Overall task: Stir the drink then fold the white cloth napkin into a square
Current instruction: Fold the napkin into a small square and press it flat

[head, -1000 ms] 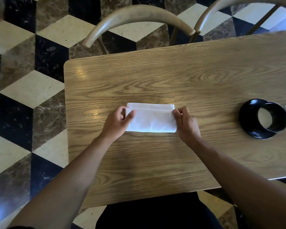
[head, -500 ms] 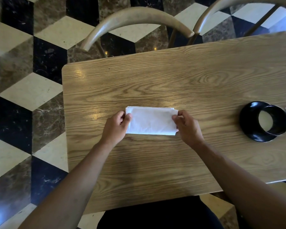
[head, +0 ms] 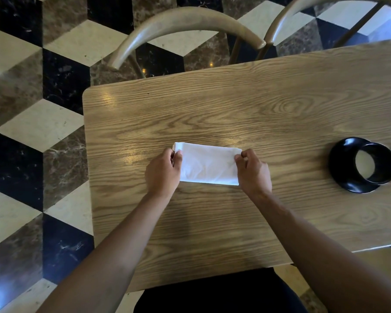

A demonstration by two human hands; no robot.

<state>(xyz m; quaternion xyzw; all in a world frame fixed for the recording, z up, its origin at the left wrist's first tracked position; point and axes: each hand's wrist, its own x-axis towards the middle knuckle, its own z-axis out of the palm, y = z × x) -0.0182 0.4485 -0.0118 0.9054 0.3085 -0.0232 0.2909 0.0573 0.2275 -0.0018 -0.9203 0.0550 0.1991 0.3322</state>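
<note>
Two hands pinch the short ends of the white cloth napkin [head: 209,164]: the left hand [head: 161,170] nips the left end between thumb and curled fingers, the right hand [head: 253,171] the right end. Between them the napkin lies flat on the wooden table [head: 212,109] as a folded rectangle, so one fold likely remains. Well right of the fingers sits the black cup [head: 376,163] of pale drink on its saucer [head: 341,168]; whether it has been stirred I cannot tell.
</note>
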